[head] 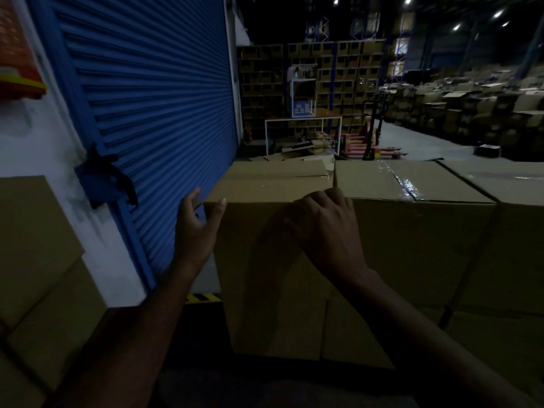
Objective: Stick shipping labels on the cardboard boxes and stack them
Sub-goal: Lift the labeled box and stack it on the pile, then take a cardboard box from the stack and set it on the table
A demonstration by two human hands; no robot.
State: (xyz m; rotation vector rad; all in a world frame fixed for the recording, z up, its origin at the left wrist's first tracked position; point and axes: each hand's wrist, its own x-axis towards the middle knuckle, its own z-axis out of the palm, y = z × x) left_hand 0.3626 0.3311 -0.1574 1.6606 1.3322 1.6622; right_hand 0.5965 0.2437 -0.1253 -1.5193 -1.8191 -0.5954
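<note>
A tall brown cardboard box (265, 184) stands in front of me, the leftmost of a row. My left hand (197, 222) holds its top left corner, thumb on the near face and fingers round the left side. My right hand (326, 222) rests on the near top edge, knuckles up, fingers curled over the edge where this box meets the neighbouring box (412, 184), whose top is sealed with clear tape. No shipping label is visible.
A blue roller shutter (153, 98) stands close on the left. More cardboard boxes (35, 254) are stacked at the lower left. A third box (506, 178) continues the row on the right. Behind are a red pallet jack (374, 145) and shelves of boxes.
</note>
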